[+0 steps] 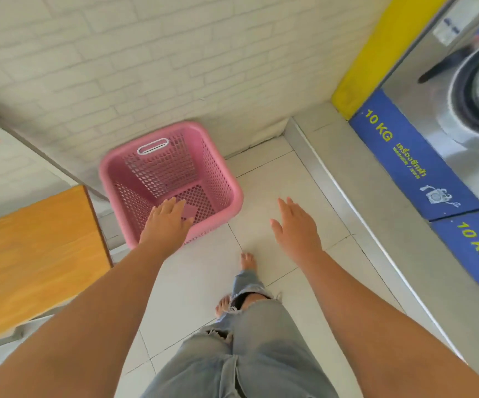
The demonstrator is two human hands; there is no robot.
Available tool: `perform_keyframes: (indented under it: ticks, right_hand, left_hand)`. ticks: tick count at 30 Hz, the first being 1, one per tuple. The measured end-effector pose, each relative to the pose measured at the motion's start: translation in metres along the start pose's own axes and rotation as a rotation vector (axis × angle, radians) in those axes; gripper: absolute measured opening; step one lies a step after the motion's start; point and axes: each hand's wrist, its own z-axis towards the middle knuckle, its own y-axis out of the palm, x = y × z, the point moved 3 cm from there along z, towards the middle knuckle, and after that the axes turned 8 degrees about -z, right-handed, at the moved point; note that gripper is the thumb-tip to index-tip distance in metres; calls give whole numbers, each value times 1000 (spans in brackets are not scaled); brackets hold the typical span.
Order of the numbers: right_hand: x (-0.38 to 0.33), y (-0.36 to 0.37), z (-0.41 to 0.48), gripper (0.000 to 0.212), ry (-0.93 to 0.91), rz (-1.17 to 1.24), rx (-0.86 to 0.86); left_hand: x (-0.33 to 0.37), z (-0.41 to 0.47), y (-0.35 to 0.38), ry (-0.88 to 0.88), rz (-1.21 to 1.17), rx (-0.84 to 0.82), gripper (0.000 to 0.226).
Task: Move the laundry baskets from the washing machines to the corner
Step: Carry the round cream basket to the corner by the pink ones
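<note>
Where the white brick wall (146, 53) meets the tiled floor (275, 182), with the front of a washing machine (433, 139) marked 10 KG on the right and a wooden surface (31, 254) on the left, a pink laundry basket (221, 179) stands upright and empty on the floor against the wall, near the corner. Its perforated plastic walls and rolled rim suggest a stiff, light shell that should lift easily and slide readily on tile; the best purchase is probably the white-edged handle slot (153, 145) in the far wall and its counterpart at the near rim, which is hidden. The left hand (166, 222) lies flat, fingers spread and holding nothing, over the basket's near rim; whether it touches the rim cannot be told. The right hand (295, 225), likewise spread wide and empty, hovers over bare floor just right of the basket, apart from it.
</note>
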Motion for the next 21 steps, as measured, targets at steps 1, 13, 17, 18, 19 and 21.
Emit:
perform_keyframes:
  ticks: [1,13,17,18,19,21]
  right_hand:
    - [9,2,-16,59,35,21,5]
    - [150,32,-189,57,556,283,95]
    - [200,52,-257,56,731,348,105]
    - [212,57,-274,56,765,371,106]
    - [223,62,-289,56,797,389,106]
    - [262,77,-343,55,885,421,110]
  left_hand:
    - [11,-4,4,55,30,-15,59]
    - [185,-36,70,509,213,-214,54]
    - [258,-65,111,611,242,-263,52]
    - [276,-75,122,645,233,-280,52]
    - [291,-84,133,681,226,-298,52]
    - [339,-116,174,754,243,-340,52]
